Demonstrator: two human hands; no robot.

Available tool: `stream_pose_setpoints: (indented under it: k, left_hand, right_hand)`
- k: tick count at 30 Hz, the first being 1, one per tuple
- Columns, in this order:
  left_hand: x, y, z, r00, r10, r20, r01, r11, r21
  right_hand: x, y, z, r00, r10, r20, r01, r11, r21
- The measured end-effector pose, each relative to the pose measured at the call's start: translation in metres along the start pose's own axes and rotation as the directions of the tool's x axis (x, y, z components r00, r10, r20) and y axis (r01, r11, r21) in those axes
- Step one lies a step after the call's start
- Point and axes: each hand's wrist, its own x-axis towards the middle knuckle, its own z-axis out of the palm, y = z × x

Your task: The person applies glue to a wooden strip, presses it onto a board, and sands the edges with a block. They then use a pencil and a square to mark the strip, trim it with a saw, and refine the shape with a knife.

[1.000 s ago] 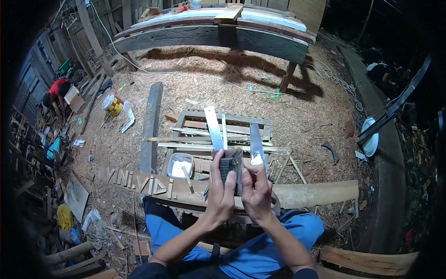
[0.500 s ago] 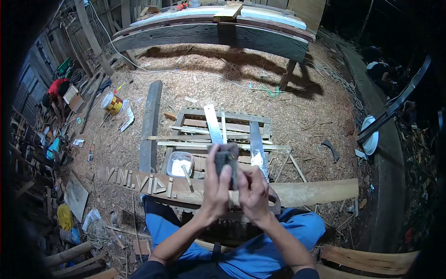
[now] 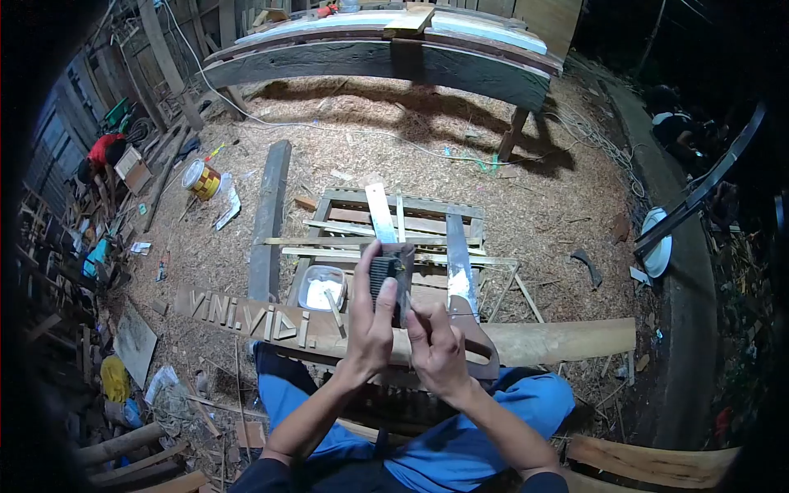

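My left hand is wrapped round a dark block with a ridged face, held up over the board. Close against the block's lower right edge, my right hand is closed in a pinch; what sits in its fingertips is too small to make out. Beneath both hands lies a long wooden board with thin wooden letters along its left part. A plastic tub of white stuff stands behind it, a wooden stick leaning there. To the right rests a handsaw; a metal ruler lies beyond my hands.
A slatted wooden frame and a dark beam lie on the shaving-covered ground. Further off stand a workbench and a yellow-brown bucket. At the far left a person in red bends over.
The block has tilted more upright, showing its ridged face more plainly. My left hand has shifted slightly left, and my right hand has moved slightly down and left. The view has shifted a little.
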Motion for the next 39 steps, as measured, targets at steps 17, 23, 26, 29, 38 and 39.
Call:
stream_pose_setpoints:
  k: [17,23,26,29,38,39]
  left_hand:
    - [-0.004,0.000,0.010,0.998,-0.052,0.023,0.053,0.998,-0.024]
    - [-0.021,-0.010,0.017,0.999,0.036,0.007,-0.037,0.998,0.044]
    - [-0.006,-0.001,0.008,0.999,-0.034,0.014,0.034,0.999,0.000]
    - [-0.027,-0.006,0.017,0.997,0.071,0.022,-0.073,0.990,0.119]
    - [-0.033,-0.014,0.022,0.996,0.089,0.009,-0.090,0.981,0.170]
    - [-0.030,-0.012,0.020,0.997,0.078,0.022,-0.081,0.985,0.152]
  right_hand:
    - [-0.001,0.001,-0.001,0.999,0.015,-0.052,-0.014,1.000,0.025]
    - [0.007,0.001,-0.013,0.987,0.161,0.012,-0.161,0.986,0.037]
    - [0.000,0.005,-0.001,0.998,0.055,-0.015,-0.054,0.996,0.069]
    - [0.014,0.003,-0.011,0.994,0.078,-0.073,-0.073,0.996,0.059]
    - [0.015,0.000,-0.014,0.994,0.100,-0.050,-0.098,0.994,0.039]
    - [0.014,0.001,-0.015,0.989,0.134,-0.058,-0.132,0.990,0.043]
